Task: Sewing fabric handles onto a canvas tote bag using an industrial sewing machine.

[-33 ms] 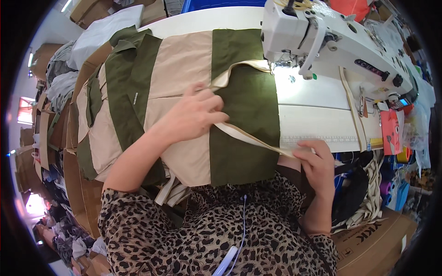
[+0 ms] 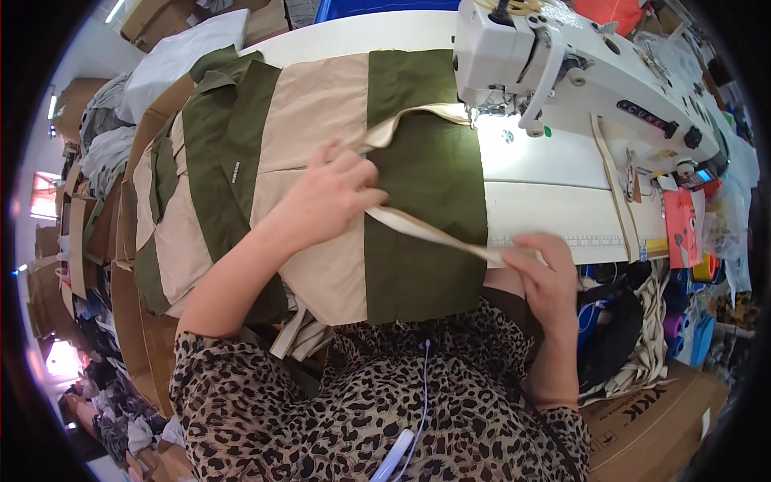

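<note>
A long cream fabric tape [image 2: 426, 231] with a tan edge runs from the sewing machine's presser foot [image 2: 472, 116] leftward to my left hand [image 2: 333, 197]. My left hand is closed on it above a panel of cloth with a beige stripe [image 2: 321, 96] and a dark green stripe [image 2: 426, 177]. From there the tape slants down to my right hand [image 2: 544, 277], whose thumb and fingers pinch its other stretch near the table's front edge. The cloth lies flat on the table, its right edge close to the foot. My curled left fingers hide part of the tape.
The white sewing machine [image 2: 586, 80] stands at the back right with its lamp lit. Another tape strip [image 2: 614, 185] lies on the table [image 2: 554, 201]. Bunched green and beige cloth [image 2: 213, 153] is at the left beside a cardboard box [image 2: 132, 305]. A printed carton [image 2: 650, 422] sits lower right.
Both hands have shifted slightly left, carrying the tape with them. The cloth has slid a touch leftward too.
</note>
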